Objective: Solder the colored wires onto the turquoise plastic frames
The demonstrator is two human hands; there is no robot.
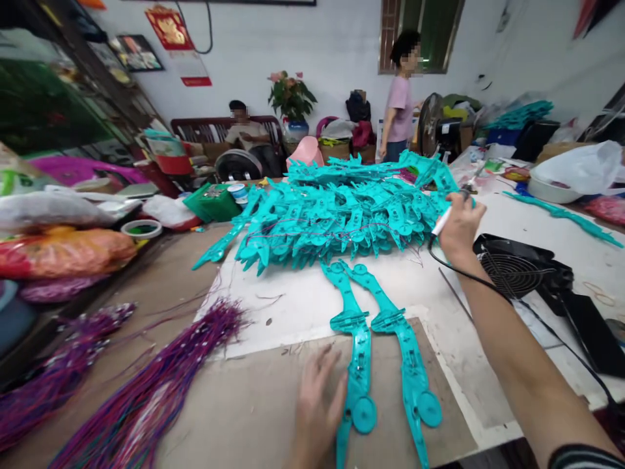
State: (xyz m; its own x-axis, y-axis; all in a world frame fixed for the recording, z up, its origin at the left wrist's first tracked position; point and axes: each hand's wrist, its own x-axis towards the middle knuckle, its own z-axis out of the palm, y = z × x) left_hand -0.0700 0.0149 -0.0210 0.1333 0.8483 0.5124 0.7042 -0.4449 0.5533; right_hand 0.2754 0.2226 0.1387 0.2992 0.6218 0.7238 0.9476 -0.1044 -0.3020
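in the head view, two long, thin teal plastic strips with round discs (361, 355) lie side by side in front of the person, their lower stretches on a flat grey-brown board (244, 410) and their upper ends on the white tabletop (297, 299). they look light and fairly stiff, with a smooth face that may slide easily under a fingertip. the narrow necks and small crosswise tabs seem the weaker spots, so the broad middle stretch, held by both edges, looks the safest place to take hold.

the left hand (317, 384), blurred, is beside the left strip, its fingers loosely spread and slightly bent, closed around nothing. the thumb side is right by the strip's edge; whether it touches cannot be told.

the right hand (459, 225) is raised at the right end of a heap of teal plastic strips (336, 215), fingers wrapped around a slim white-handled tool with a black cord (442, 222). the tool looks light, and its handle is the part to grip; the far end points away from the person.

a loose bundle of purple, red and blue wires (161, 391) lies left of the board, soft and likely to tangle.
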